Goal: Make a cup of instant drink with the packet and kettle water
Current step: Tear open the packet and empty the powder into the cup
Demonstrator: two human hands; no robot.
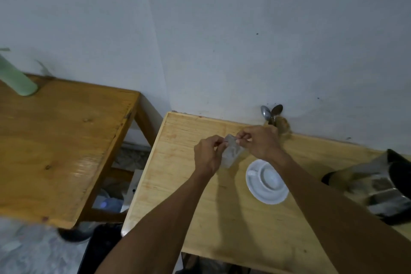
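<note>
A: How much of the drink has been made?

B: Very little, it seems. The packet (231, 151) is held up over the desk (178, 184), just beside the cup (268, 177). Its top edge is pinched from both sides.

A: How is it held?

B: The fingers of the left hand (208, 155) are closed on the left part of the top edge. The fingers of the right hand (259, 142) are closed on the right part. It looks like the packet is being torn open, but a tear cannot be made out, since the picture is blurred there.

A: Has anything been put in the cup?

B: It does not look so. The cup is seen standing upright on its saucer (266, 193), and the inside looks white and bare. No powder and no water can be seen in it.

A: Where is the kettle?

B: The kettle (378, 187) is set at the right side of the desk, well apart from both hands. It is not being touched.

A: So what is left?

B: Almost all of it, most likely. The packet must be opened and tipped into the cup. Then water must be poured from the kettle. For stirring, the spoons (270, 114) by the wall could be used.
</note>
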